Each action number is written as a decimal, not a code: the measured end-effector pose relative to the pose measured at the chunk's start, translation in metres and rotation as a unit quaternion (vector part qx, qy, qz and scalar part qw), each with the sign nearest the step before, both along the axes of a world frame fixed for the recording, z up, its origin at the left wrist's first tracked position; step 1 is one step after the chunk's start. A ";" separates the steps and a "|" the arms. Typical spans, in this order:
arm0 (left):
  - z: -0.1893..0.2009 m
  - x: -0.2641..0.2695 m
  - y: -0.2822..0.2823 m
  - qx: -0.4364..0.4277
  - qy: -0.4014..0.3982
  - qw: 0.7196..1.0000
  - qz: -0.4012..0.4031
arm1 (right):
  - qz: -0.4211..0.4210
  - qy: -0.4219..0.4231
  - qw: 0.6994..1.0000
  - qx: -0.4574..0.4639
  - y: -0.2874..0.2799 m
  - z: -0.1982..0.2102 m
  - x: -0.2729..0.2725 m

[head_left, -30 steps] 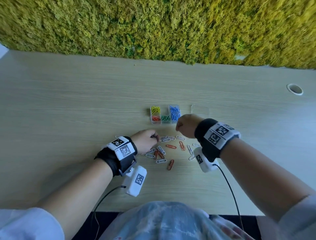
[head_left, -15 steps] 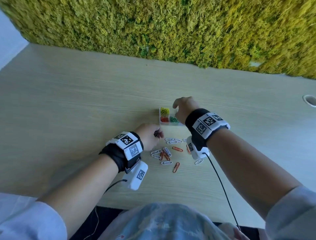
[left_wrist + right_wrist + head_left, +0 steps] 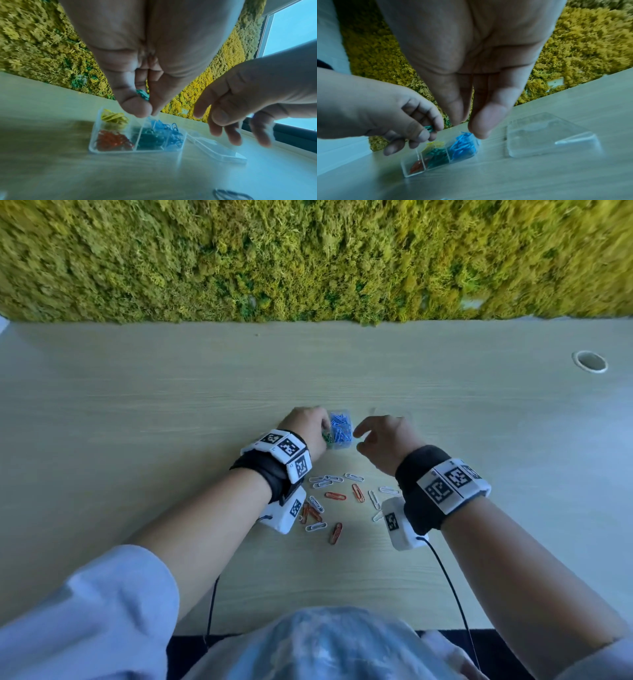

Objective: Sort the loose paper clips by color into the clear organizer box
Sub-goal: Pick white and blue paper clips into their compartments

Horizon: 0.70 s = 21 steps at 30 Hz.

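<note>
A: What did the grip look like?

B: The left hand (image 3: 137, 75) pinched green paper clips (image 3: 142, 94) between thumb and fingertips, just above the organizer box (image 3: 113, 150) at the centre of the wrist frame. The right hand (image 3: 471, 67) hung with fingers relaxed and nothing in them, to the right of the box.

A: And the box itself?

B: Clear, lidless, sitting on the desk (image 3: 137, 412) at mid-frame in the head view. Yellow clips (image 3: 114, 117) filled its upper left compartment, red clips (image 3: 111, 139) the lower left, dark green clips (image 3: 150, 139) the middle one and blue clips (image 3: 173, 132) the right one.

A: Where was the lid?

B: A clear lid (image 3: 547, 135) lay flat on the desk to the right of the box, apart from it.

A: Any clips outside?

B: White and orange loose clips (image 3: 342, 496) lay scattered between the wrists, below the box in the head frame.

A: Any writing?

B: Only black-and-white square code markers (image 3: 448, 484) on the wristbands; no readable words.
</note>
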<state>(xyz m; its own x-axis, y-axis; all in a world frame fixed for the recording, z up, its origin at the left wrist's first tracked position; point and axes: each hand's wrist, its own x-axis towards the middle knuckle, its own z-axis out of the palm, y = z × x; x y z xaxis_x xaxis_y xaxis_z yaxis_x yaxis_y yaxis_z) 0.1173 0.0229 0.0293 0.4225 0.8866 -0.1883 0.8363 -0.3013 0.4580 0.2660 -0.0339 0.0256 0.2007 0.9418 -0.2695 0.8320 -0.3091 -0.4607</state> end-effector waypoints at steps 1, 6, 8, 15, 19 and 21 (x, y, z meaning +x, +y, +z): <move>0.001 0.004 0.002 0.002 0.007 1.000 0.004 | -0.004 0.003 1.000 0.000 -0.002 0.000 0.002; 0.001 0.012 0.008 -0.003 0.009 1.000 0.015 | -0.009 0.010 1.000 -0.003 -0.007 0.001 0.010; 0.001 0.010 0.007 0.012 -0.016 0.999 0.028 | -0.010 0.008 1.000 -0.005 -0.008 0.000 0.010; 0.001 -0.025 0.002 0.022 -0.036 0.998 0.054 | 0.061 -0.016 0.998 -0.027 0.002 -0.007 -0.014; -0.004 -0.052 -0.011 -0.008 -0.019 0.998 0.055 | 0.086 -0.044 0.995 0.003 0.013 -0.009 -0.034; -0.007 -0.064 -0.019 -0.026 -0.005 0.998 0.060 | 0.088 -0.068 0.994 -0.010 0.017 -0.011 -0.041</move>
<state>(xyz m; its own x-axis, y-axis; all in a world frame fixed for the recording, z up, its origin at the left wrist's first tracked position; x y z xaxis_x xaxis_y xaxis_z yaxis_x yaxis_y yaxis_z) 0.0538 0.0044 0.0225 0.3155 0.9203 -0.2314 0.8607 -0.1748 0.4781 0.2250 -0.0167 0.0142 0.0692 0.9606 -0.2692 0.9282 -0.1609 -0.3354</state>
